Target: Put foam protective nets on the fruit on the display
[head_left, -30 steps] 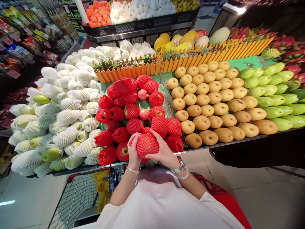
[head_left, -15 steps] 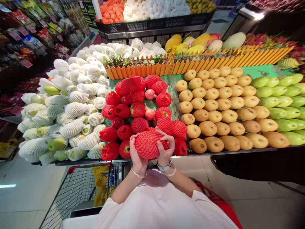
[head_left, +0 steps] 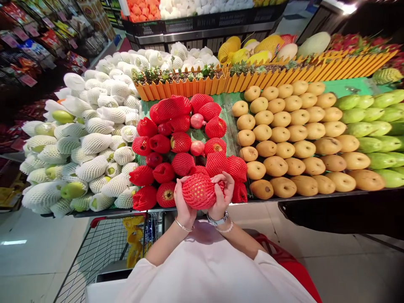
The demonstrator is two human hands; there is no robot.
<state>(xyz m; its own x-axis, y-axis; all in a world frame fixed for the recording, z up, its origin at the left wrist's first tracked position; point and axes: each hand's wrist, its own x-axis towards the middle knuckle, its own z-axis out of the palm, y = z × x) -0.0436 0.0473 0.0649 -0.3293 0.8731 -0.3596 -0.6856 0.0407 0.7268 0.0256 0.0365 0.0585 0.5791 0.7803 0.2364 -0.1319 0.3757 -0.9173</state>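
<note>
Red-netted fruit (head_left: 199, 191) now turned end-on between fingers (head_left: 226, 180).

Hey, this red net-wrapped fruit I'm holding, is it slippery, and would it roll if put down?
Probably not slippery: the net-wrapped fruit has a ribbed foam cover that should give the left hand and right hand grip. It looks round, so it may roll, though the soft cover would likely slow it. The padding hints it bruises easily.

A supermarket — stacked fruit displays (head_left: 284, 147), shopping cart (head_left: 104, 252) (snack shelves (head_left: 31, 50) behind).
</note>
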